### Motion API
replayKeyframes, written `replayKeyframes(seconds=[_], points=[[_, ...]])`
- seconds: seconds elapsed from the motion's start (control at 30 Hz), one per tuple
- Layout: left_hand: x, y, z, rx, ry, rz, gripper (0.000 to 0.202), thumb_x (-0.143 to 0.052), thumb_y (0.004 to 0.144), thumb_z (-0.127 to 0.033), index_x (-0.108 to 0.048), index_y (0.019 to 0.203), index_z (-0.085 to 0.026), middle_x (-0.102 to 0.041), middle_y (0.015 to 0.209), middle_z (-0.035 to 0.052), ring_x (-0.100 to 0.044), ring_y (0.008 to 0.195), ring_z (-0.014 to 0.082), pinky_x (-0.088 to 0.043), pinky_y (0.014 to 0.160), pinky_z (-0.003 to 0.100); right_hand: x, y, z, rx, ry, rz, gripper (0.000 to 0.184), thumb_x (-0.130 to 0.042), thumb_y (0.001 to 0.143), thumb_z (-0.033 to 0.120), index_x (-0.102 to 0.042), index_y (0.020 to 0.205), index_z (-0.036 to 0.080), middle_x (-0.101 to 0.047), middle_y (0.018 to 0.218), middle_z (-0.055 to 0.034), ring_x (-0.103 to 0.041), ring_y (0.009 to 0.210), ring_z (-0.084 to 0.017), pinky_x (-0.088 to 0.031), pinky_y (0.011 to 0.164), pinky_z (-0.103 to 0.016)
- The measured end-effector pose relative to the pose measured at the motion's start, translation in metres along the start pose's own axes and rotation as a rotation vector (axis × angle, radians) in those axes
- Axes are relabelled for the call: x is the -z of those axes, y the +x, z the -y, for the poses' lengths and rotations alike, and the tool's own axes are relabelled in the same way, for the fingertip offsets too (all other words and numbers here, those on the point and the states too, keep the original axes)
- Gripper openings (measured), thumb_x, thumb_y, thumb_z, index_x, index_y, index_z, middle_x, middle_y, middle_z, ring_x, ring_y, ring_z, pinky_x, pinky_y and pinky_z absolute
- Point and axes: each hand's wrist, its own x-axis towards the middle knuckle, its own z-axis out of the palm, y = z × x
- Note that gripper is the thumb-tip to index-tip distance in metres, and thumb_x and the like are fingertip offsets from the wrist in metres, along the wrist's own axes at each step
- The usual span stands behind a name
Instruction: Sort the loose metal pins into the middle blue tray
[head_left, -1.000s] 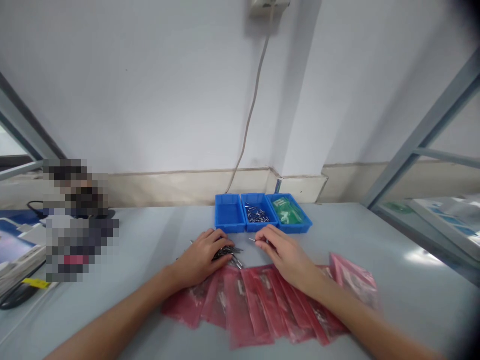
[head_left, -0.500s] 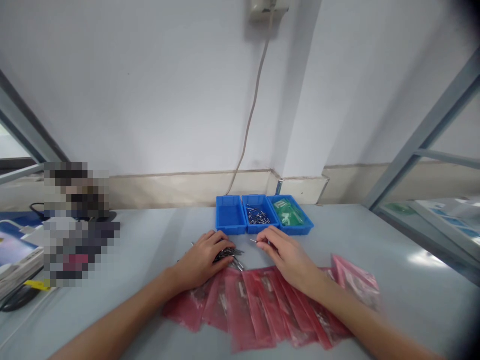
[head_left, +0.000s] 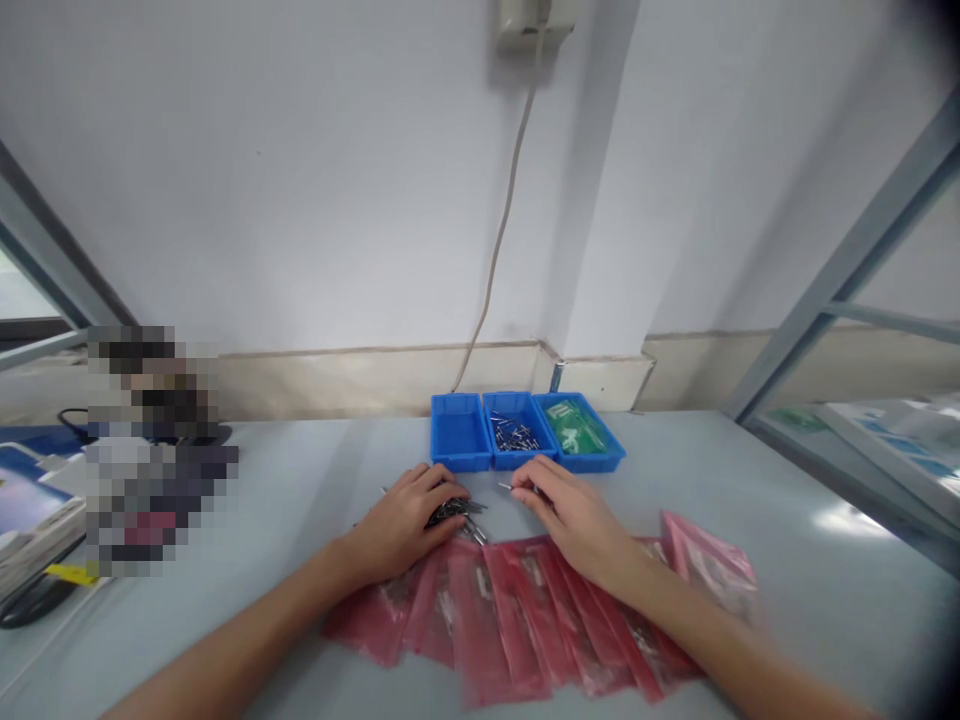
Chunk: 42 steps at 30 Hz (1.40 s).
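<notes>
My left hand [head_left: 401, 520] lies curled over a small heap of dark metal pins [head_left: 456, 512] on the grey table, its fingers touching the heap. My right hand [head_left: 574, 512] rests just to the right, thumb and forefinger pinched on one small metal pin [head_left: 512, 489]. Both wrists lie across a fanned row of pink plastic bags [head_left: 525, 610]. Just beyond the hands stand three blue trays: the left tray [head_left: 459, 432] looks empty, the middle tray [head_left: 516, 432] holds metal pins, and the right tray [head_left: 581, 434] holds green parts.
A grey cable [head_left: 501, 230] runs down the white wall to behind the trays. Books and a dark cord [head_left: 34, 560] lie at the left edge beside a blurred patch. A metal frame [head_left: 832, 290] rises at the right, with another surface beyond it.
Both hands stay in nearly the same places; the fingers shift slightly over the pins. The view has tilted a little.
</notes>
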Motion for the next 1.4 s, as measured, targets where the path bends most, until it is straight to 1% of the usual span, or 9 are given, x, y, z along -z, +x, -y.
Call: replayKeyframes(seconds=[0.1, 0.3, 0.57, 0.77, 0.87, 1.07, 1.4], points=[[0.000, 0.000, -0.001, 0.008, -0.003, 0.007, 0.021, -0.061, 0.111, -0.030, -0.067, 0.131, -0.025, -0.065, 0.125, 0.0074, -0.059, 0.114, 0.0271, -0.052, 0.104, 0.047, 0.000, 0.000, 0.001, -0.001, 0.005, -0.001, 0.019, -0.048, 0.114, 0.024, -0.064, 0.103, 0.025, -0.068, 0.105, -0.0045, -0.065, 0.097, -0.023, -0.052, 0.088, -0.037], [-0.001, 0.000, 0.000, 0.010, -0.003, 0.002, 0.022, -0.062, 0.111, -0.031, -0.068, 0.132, -0.025, -0.064, 0.126, 0.0074, -0.059, 0.114, 0.0271, -0.052, 0.105, 0.047, -0.003, -0.001, -0.004, -0.007, 0.004, -0.006, 0.018, -0.048, 0.114, 0.024, -0.063, 0.103, 0.026, -0.067, 0.105, -0.0036, -0.066, 0.099, -0.023, -0.051, 0.090, -0.036], [-0.005, -0.001, 0.002, 0.019, -0.005, -0.022, 0.023, -0.064, 0.109, -0.030, -0.068, 0.132, -0.027, -0.064, 0.129, 0.0073, -0.059, 0.116, 0.0280, -0.051, 0.105, 0.048, -0.003, -0.002, -0.006, -0.013, 0.011, -0.008, 0.017, -0.049, 0.113, 0.021, -0.061, 0.102, 0.025, -0.067, 0.104, -0.0032, -0.065, 0.100, -0.023, -0.051, 0.090, -0.037], [-0.006, 0.000, 0.000, 0.013, -0.009, -0.042, 0.021, -0.065, 0.108, -0.029, -0.069, 0.129, -0.027, -0.066, 0.125, 0.0073, -0.060, 0.113, 0.0277, -0.052, 0.103, 0.046, -0.006, -0.003, -0.010, -0.007, 0.026, -0.020, 0.019, -0.048, 0.114, 0.025, -0.061, 0.100, 0.026, -0.067, 0.101, -0.0026, -0.066, 0.096, -0.023, -0.052, 0.087, -0.035], [-0.007, 0.000, 0.000, 0.009, -0.012, -0.053, 0.020, -0.065, 0.108, -0.029, -0.069, 0.128, -0.026, -0.066, 0.124, 0.0074, -0.060, 0.112, 0.0275, -0.052, 0.102, 0.045, -0.007, -0.003, -0.011, -0.008, 0.021, -0.034, 0.019, -0.048, 0.114, 0.026, -0.062, 0.100, 0.026, -0.068, 0.102, -0.0029, -0.067, 0.097, -0.024, -0.052, 0.087, -0.036], [-0.007, 0.001, 0.000, 0.004, -0.011, -0.065, 0.019, -0.065, 0.108, -0.029, -0.070, 0.126, -0.027, -0.066, 0.123, 0.0064, -0.061, 0.111, 0.0265, -0.053, 0.101, 0.043, -0.006, -0.003, -0.009, -0.002, 0.022, -0.030, 0.018, -0.048, 0.114, 0.025, -0.060, 0.100, 0.026, -0.067, 0.102, -0.0026, -0.066, 0.098, -0.024, -0.051, 0.088, -0.036], [-0.009, 0.000, 0.002, 0.026, 0.000, -0.036, 0.022, -0.066, 0.107, -0.029, -0.069, 0.129, -0.027, -0.067, 0.125, 0.0065, -0.061, 0.113, 0.0279, -0.053, 0.103, 0.046, -0.005, -0.003, -0.006, -0.008, 0.011, -0.001, 0.018, -0.049, 0.114, 0.022, -0.059, 0.100, 0.025, -0.065, 0.102, -0.0019, -0.064, 0.099, -0.023, -0.049, 0.089, -0.036]])
